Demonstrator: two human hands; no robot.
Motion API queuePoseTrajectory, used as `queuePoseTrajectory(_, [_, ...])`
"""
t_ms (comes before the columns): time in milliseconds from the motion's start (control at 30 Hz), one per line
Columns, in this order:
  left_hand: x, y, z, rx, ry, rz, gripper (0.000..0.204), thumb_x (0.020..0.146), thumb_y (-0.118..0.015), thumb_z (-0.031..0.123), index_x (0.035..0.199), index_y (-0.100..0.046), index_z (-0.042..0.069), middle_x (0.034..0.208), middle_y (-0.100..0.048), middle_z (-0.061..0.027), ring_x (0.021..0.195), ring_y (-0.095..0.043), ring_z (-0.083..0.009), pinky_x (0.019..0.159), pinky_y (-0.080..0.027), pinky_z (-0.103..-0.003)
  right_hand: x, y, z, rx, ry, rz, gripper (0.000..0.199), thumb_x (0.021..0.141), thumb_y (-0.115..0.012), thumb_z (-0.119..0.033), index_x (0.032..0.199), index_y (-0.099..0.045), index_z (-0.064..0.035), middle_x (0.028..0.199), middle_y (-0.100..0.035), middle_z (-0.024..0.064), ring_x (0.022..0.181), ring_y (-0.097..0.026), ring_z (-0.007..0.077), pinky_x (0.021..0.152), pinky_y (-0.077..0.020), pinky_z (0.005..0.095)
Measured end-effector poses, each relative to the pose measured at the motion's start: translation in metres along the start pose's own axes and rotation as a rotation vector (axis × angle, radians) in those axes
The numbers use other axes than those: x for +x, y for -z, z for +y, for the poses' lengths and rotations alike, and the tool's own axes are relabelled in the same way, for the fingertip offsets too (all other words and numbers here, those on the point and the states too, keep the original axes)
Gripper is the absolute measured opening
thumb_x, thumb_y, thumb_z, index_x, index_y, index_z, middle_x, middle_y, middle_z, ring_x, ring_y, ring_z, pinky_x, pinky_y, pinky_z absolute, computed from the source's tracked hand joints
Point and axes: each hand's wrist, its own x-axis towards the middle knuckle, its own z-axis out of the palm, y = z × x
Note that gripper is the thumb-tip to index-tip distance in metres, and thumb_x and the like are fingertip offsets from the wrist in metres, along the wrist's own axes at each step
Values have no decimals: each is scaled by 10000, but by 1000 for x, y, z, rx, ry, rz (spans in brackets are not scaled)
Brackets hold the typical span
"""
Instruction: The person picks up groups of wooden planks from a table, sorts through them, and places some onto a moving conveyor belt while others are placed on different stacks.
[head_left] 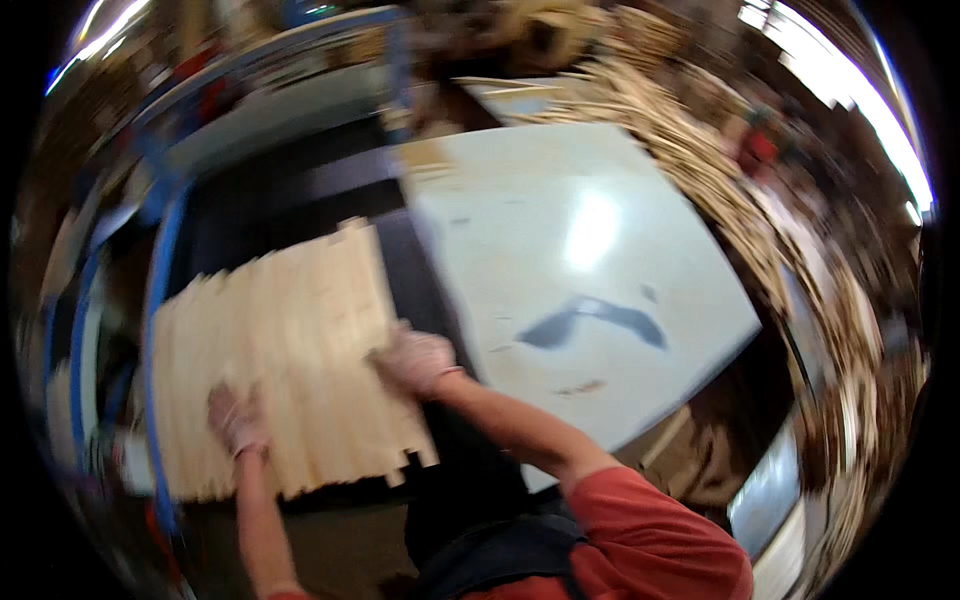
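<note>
A pale table (600, 250) fills the middle and right of the blurred view, its glossy top bearing a dark smear (597, 318) and a bright glare; behind and along its right side lies a long heap of thin wood strips (700, 170), loose and not held in any bin that can be made out; a blue frame (165, 250) curves down the left side, with dark floor between it and the table; no container with contents shows clearly, the motion blur hiding the far clutter; left of the table, over the dark gap, a panel (285, 350) of light wooden slats laid side by side is held tilted, its far and near ends stepped where slats stick out unevenly; the left hand (236, 420), gloved, lies flat on the panel's near left part, fingers spread on the face rather than wrapped, so whether it clamps an edge cannot be told; the right hand (415, 362), also gloved, is closed on the panel's right edge near its middle, fingers on the top face; the panel thus sits between the two hands, reaching well beyond both toward the far side; the right arm wears a red sleeve (650, 540); the left forearm is bare.
</note>
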Motion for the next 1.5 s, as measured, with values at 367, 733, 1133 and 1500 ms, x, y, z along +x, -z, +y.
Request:
queuePoseTrajectory(367, [-123,26,217,-969,-414,-62,578,1139,-498,367,1605,-499,26,1650,-482,-230,1461,-494,-411,1267,-352,-439,-237,45,198,883,162,-634,734,1003,-688,-355,1644,-466,-73,1303,-729,156,1161,-685,247,1013,-530,360])
queuePoseTrajectory(733, [-534,99,616,-1663,-813,-1067,449,1120,-544,199,1415,-612,-133,1381,-703,-218,1309,-670,-312,1191,-499,-445,-610,31,562,1041,-575,135,745,1008,-690,-447,1579,-529,5,1486,-669,170,1309,-658,235,1070,-543,356])
queuePoseTrajectory(1133, [-730,127,861,-1125,-1064,-1548,448,1059,-613,182,1400,-655,-105,1325,-732,-194,1215,-708,-291,1117,-532,-391,-718,-24,731,1834,-933,795,485,1072,-679,-203,1485,-580,30,989,-645,25,805,-588,115,684,-511,267])
queuePoseTrajectory(1500, [-827,88,1147,-961,-1215,-1686,452,1064,-654,233,1408,-671,-59,1354,-746,-167,1268,-691,-251,1100,-517,-337,-741,111,971,845,-936,381,378,988,-669,-239,1313,-670,-47,1302,-710,200,1239,-658,368,1043,-556,423])
